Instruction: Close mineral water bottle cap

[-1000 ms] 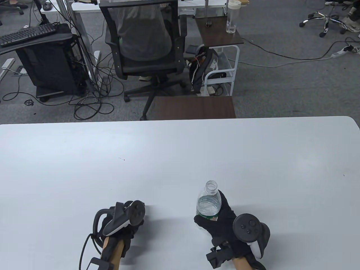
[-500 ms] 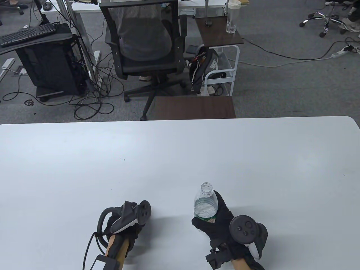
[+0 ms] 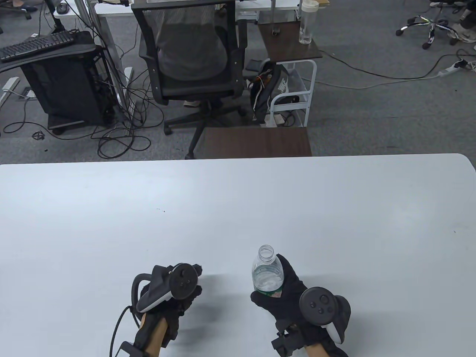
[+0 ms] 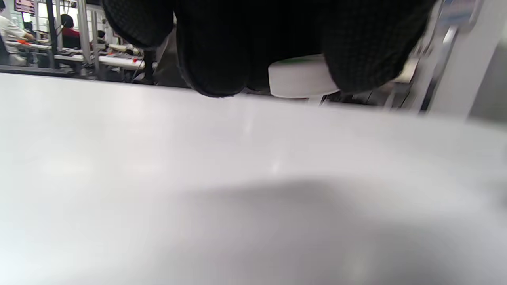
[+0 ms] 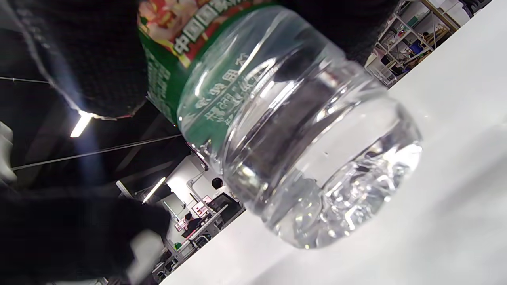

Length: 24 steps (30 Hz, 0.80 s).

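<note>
Bottle stands near the table's front edge, mouth open, no cap on the neck. Your right hand wraps its labelled middle; in the right wrist view the base looks lifted or tipped just off the surface, though contact is hard to judge. Your left hand sits apart to the left, low over the table. Left wrist view shows its fingers curled round a small white cap, pinched and held. So: cap in hand, bottle steadied. Left to do, by my reading: bring cap to the mouth, seat it, twist it tight. Nothing threaded yet.
</note>
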### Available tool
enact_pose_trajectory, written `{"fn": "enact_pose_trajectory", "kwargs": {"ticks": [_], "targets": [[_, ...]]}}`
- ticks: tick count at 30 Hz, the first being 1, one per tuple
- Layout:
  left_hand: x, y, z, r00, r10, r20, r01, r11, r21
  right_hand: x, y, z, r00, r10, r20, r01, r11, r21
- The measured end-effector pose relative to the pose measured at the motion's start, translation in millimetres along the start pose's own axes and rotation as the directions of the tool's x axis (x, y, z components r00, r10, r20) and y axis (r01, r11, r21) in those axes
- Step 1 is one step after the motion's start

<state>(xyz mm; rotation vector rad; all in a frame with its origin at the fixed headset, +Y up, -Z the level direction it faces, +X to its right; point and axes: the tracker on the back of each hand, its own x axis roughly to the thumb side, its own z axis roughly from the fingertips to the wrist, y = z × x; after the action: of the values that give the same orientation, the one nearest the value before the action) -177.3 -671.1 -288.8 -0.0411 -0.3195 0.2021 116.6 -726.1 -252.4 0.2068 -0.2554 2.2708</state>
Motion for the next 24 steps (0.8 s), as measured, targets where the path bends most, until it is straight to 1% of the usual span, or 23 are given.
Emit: {"fn": "enact_pose_trajectory", "kwargs": {"ticks": [1, 2, 4, 5, 8, 9, 10, 12, 13, 16, 17, 18, 20, 21, 24], "targets": [[10.0, 16.4, 4.0, 0.997, 0.064, 0.037, -0.065, 0.997, 0.044, 0.1, 1.7, 1.0, 1.0, -0.007, 0.002, 0.007, 1.0, 0.004], [18.4, 28.8, 6.9, 0.994, 0.096, 0.056, -0.1, 0.992, 0.08, 0.4, 2.7, 2.0, 1.0, -0.007, 0.01, 0.007, 1.0, 0.007], [33.7, 49.3, 11.9, 0.988, 0.131, 0.084, -0.14, 0.985, 0.102, 1.0, 4.1, 3.5, 0.999, 0.011, 0.03, -0.011, 1.0, 0.007], [42.9, 57.0, 14.0, 0.984, 0.147, 0.101, -0.16, 0.978, 0.137, 1.9, 4.8, 3.6, 0.999, 0.011, 0.032, -0.011, 1.0, 0.015], [63.8, 74.8, 17.6, 0.983, 0.141, 0.114, -0.164, 0.961, 0.224, 3.0, 6.2, 3.7, 0.999, 0.028, 0.033, -0.028, 1.0, 0.013], [67.1, 78.6, 18.1, 0.982, 0.151, 0.109, -0.174, 0.956, 0.237, 3.1, 6.2, 3.9, 0.999, 0.03, 0.035, -0.031, 0.999, 0.014], [71.6, 84.0, 19.1, 0.978, 0.175, 0.11, -0.199, 0.94, 0.278, 2.4, 6.6, 4.6, 0.999, 0.034, 0.038, -0.034, 0.999, 0.011], [77.0, 91.1, 20.0, 0.967, 0.222, 0.127, -0.253, 0.911, 0.326, 2.1, 6.6, 4.7, 0.999, 0.036, 0.039, -0.037, 0.999, 0.01], [80.0, 93.7, 20.7, 0.959, 0.241, 0.151, -0.28, 0.892, 0.355, 2.7, 6.4, 4.5, 0.999, 0.036, 0.036, -0.036, 0.999, 0.014], [91.9, 91.9, 21.8, 0.93, 0.282, 0.236, -0.354, 0.86, 0.366, 4.4, 9.2, 4.4, 0.998, 0.048, 0.035, -0.048, 0.999, 0.021], [96.1, 88.6, 23.1, 0.93, 0.283, 0.233, -0.356, 0.851, 0.387, 6.3, 10.3, 5.4, 0.996, 0.073, 0.049, -0.074, 0.997, 0.013], [99.3, 86.2, 22.5, 0.935, 0.264, 0.238, -0.342, 0.853, 0.394, 7.9, 10.6, 6.0, 0.994, 0.091, 0.06, -0.092, 0.996, 0.004], [103.5, 78.7, 20.6, 0.955, 0.198, 0.22, -0.271, 0.884, 0.38, 11.5, 11.5, 8.0, 0.992, 0.097, 0.079, -0.098, 0.995, -0.003], [103.7, 77.4, 19.7, 0.95, 0.205, 0.235, -0.288, 0.866, 0.408, 10.8, 12.4, 8.7, 0.993, 0.092, 0.077, -0.092, 0.996, 0.005], [100.5, 74.4, 15.5, 0.936, 0.251, 0.248, -0.333, 0.863, 0.379, 9.4, 14.7, 7.8, 0.995, 0.073, 0.064, -0.075, 0.997, 0.025]]}}
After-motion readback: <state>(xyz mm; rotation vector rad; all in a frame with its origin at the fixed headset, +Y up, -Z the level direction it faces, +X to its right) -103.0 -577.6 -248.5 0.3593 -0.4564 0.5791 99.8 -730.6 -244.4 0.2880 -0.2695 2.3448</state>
